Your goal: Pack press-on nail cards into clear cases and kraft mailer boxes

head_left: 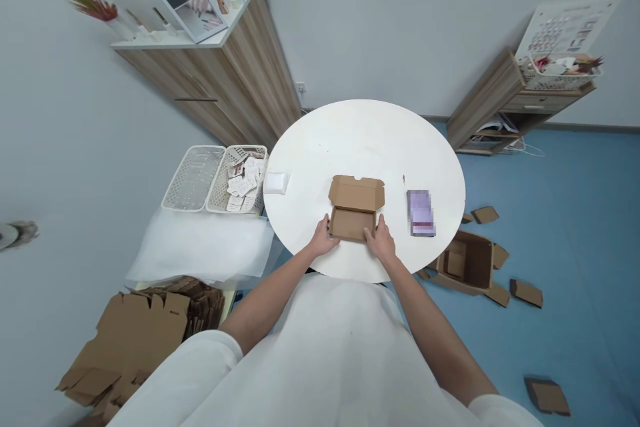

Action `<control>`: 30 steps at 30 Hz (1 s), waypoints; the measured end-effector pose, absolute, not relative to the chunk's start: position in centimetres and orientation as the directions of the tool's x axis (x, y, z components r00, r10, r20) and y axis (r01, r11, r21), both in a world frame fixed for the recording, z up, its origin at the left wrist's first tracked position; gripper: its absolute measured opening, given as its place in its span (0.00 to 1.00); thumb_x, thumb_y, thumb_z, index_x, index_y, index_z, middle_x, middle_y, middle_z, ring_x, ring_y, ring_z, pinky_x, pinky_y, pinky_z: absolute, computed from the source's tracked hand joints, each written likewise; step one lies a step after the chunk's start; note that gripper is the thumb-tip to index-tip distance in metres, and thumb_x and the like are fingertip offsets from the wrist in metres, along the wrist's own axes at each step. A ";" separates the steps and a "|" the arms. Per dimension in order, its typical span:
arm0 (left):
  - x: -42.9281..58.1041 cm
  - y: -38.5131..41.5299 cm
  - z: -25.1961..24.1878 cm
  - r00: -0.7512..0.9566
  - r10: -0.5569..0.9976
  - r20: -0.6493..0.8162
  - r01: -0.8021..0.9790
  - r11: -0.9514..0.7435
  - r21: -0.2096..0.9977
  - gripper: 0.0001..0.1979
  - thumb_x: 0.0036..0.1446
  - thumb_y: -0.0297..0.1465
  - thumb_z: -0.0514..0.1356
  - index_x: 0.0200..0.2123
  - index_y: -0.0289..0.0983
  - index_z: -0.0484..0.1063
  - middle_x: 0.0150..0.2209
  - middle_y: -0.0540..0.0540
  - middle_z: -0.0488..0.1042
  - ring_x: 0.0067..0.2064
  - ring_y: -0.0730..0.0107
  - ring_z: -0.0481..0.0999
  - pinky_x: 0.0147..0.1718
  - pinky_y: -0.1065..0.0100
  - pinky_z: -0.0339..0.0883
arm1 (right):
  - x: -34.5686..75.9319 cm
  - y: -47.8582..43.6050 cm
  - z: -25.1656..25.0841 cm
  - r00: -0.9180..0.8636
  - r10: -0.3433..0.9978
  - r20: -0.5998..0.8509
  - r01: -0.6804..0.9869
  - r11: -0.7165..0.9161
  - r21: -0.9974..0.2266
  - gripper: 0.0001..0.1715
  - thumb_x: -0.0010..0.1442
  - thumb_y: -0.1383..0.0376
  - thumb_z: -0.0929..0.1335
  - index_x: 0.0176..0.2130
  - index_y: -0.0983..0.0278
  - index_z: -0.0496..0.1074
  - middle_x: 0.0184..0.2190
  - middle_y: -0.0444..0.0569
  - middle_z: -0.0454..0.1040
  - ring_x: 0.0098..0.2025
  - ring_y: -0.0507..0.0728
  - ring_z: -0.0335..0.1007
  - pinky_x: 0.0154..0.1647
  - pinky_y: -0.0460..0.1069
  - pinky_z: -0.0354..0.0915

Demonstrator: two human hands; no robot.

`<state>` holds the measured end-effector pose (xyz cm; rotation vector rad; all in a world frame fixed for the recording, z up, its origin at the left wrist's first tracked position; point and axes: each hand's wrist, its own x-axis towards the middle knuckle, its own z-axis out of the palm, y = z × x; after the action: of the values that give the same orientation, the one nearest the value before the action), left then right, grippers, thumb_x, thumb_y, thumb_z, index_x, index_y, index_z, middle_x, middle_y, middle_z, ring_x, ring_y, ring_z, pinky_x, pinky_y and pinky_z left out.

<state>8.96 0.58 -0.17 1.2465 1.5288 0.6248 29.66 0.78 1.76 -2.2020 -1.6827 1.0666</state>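
Note:
A small brown cardboard box (353,223) lies near the front edge of the white round table (360,133), its lid tilted up on the far side and its inside bare. My left hand (324,238) grips the box's left wall, with the thumb at the front corner. On the opposite side, my right hand (381,240) holds the right wall, thumb over the front edge. To the right lies a purple item (421,213), blurred by pixels. A small white packet (276,183) rests at the table's left edge.
White baskets (237,179) stand left of the table, one holding paper slips. Below them are clear plastic sheets (205,247) and flattened cardboard (135,333). An open carton (465,261) and several small boxes sit on the blue floor at right. Wooden cabinets (240,67) line the wall.

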 end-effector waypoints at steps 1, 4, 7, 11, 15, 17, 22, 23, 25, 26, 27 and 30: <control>8.9 0.4 -0.1 0.053 0.912 -0.406 0.404 0.352 0.844 0.46 0.39 0.31 0.64 0.60 0.37 0.44 0.55 0.36 0.56 0.51 0.59 0.63 0.41 0.64 0.62 | 29.8 0.5 1.6 0.099 0.905 -0.414 0.755 -0.340 -0.561 0.42 0.57 0.53 0.57 0.63 0.66 0.35 0.50 0.59 0.62 0.51 0.63 0.62 0.46 0.55 0.58; 8.7 -0.1 0.0 0.051 0.891 -0.452 0.427 0.389 0.816 0.46 0.42 0.31 0.62 0.61 0.38 0.40 0.57 0.36 0.52 0.54 0.59 0.60 0.40 0.66 0.62 | 30.3 -0.2 1.0 0.101 0.924 -0.368 0.705 -0.327 -0.629 0.41 0.57 0.53 0.57 0.62 0.64 0.36 0.51 0.56 0.62 0.52 0.61 0.60 0.47 0.54 0.58; 8.6 -0.3 0.3 0.056 0.887 -0.459 0.425 0.395 0.815 0.46 0.43 0.30 0.61 0.62 0.39 0.38 0.58 0.37 0.51 0.54 0.59 0.59 0.40 0.66 0.62 | 30.6 -0.6 0.6 0.114 0.929 -0.352 0.677 -0.332 -0.657 0.41 0.57 0.51 0.57 0.62 0.64 0.39 0.50 0.55 0.64 0.49 0.61 0.62 0.47 0.55 0.58; 8.5 -0.5 0.9 0.059 0.880 -0.471 0.448 0.398 0.801 0.45 0.44 0.30 0.60 0.62 0.38 0.38 0.58 0.37 0.51 0.54 0.58 0.59 0.42 0.65 0.62 | 30.9 -1.1 0.1 0.113 0.935 -0.335 0.631 -0.328 -0.703 0.40 0.57 0.50 0.57 0.62 0.62 0.41 0.49 0.55 0.64 0.39 0.58 0.66 0.43 0.55 0.60; 8.1 -1.2 1.5 0.068 0.875 -0.479 0.465 0.397 0.791 0.44 0.46 0.31 0.61 0.62 0.40 0.38 0.59 0.38 0.50 0.56 0.58 0.57 0.44 0.63 0.62 | 31.6 -1.9 -0.2 0.143 0.962 -0.234 0.557 -0.274 -0.784 0.38 0.56 0.51 0.59 0.61 0.62 0.44 0.50 0.57 0.61 0.30 0.52 0.64 0.38 0.53 0.63; 7.6 -1.6 1.8 0.077 0.876 -0.476 0.473 0.388 0.791 0.44 0.46 0.32 0.61 0.62 0.40 0.39 0.59 0.38 0.51 0.56 0.58 0.57 0.45 0.61 0.61 | 31.9 -2.6 -0.2 0.188 0.972 -0.140 0.521 -0.220 -0.825 0.35 0.56 0.53 0.60 0.59 0.62 0.48 0.49 0.56 0.61 0.27 0.50 0.62 0.35 0.52 0.64; 5.5 -2.2 2.5 0.042 0.907 -0.419 0.490 0.347 0.800 0.41 0.48 0.35 0.60 0.61 0.42 0.42 0.59 0.39 0.52 0.57 0.58 0.57 0.46 0.60 0.62 | 30.7 -3.6 1.4 0.225 0.974 0.033 0.449 -0.074 -0.891 0.26 0.56 0.58 0.62 0.53 0.61 0.54 0.43 0.51 0.62 0.23 0.48 0.56 0.27 0.49 0.63; 4.9 -2.1 2.6 0.023 0.915 -0.403 0.491 0.341 0.802 0.40 0.49 0.36 0.60 0.61 0.42 0.43 0.59 0.39 0.52 0.57 0.59 0.57 0.46 0.60 0.62 | 30.0 -3.6 2.0 0.204 0.978 0.037 0.443 -0.059 -0.894 0.26 0.55 0.58 0.62 0.52 0.61 0.54 0.42 0.51 0.63 0.23 0.47 0.56 0.26 0.48 0.63; 3.4 -1.7 2.8 -0.033 0.929 -0.370 0.497 0.336 0.800 0.37 0.50 0.38 0.59 0.60 0.42 0.45 0.58 0.39 0.53 0.56 0.60 0.58 0.46 0.61 0.62 | 27.9 -3.0 3.5 0.135 0.991 0.018 0.452 -0.045 -0.891 0.25 0.55 0.59 0.62 0.51 0.61 0.55 0.41 0.51 0.64 0.23 0.48 0.56 0.26 0.49 0.63; 2.5 -1.3 2.9 -0.072 0.933 -0.352 0.501 0.339 0.796 0.35 0.51 0.38 0.58 0.60 0.41 0.46 0.58 0.39 0.53 0.56 0.60 0.58 0.46 0.61 0.62 | 26.6 -2.6 4.3 0.088 0.996 -0.003 0.463 -0.043 -0.885 0.24 0.55 0.59 0.62 0.51 0.61 0.56 0.41 0.51 0.64 0.23 0.48 0.57 0.27 0.49 0.63; 1.5 -0.8 2.9 -0.121 0.935 -0.332 0.504 0.347 0.791 0.33 0.52 0.39 0.57 0.59 0.40 0.48 0.58 0.39 0.53 0.56 0.60 0.59 0.46 0.62 0.62 | 25.1 -2.0 5.0 0.036 0.999 -0.030 0.474 -0.044 -0.879 0.23 0.56 0.59 0.61 0.50 0.62 0.58 0.41 0.51 0.65 0.24 0.49 0.58 0.29 0.50 0.64; -2.0 1.1 3.0 -0.279 0.919 -0.277 0.500 0.385 0.776 0.27 0.55 0.39 0.53 0.57 0.38 0.53 0.56 0.38 0.55 0.55 0.60 0.60 0.46 0.61 0.62 | 19.9 0.2 6.5 -0.179 0.972 -0.152 0.461 -0.054 -0.886 0.21 0.55 0.59 0.62 0.48 0.62 0.62 0.40 0.52 0.66 0.30 0.52 0.63 0.33 0.51 0.65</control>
<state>-2.05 1.14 2.97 1.2202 1.9185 0.7341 19.86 0.21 6.49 -1.5311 -1.6703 1.1912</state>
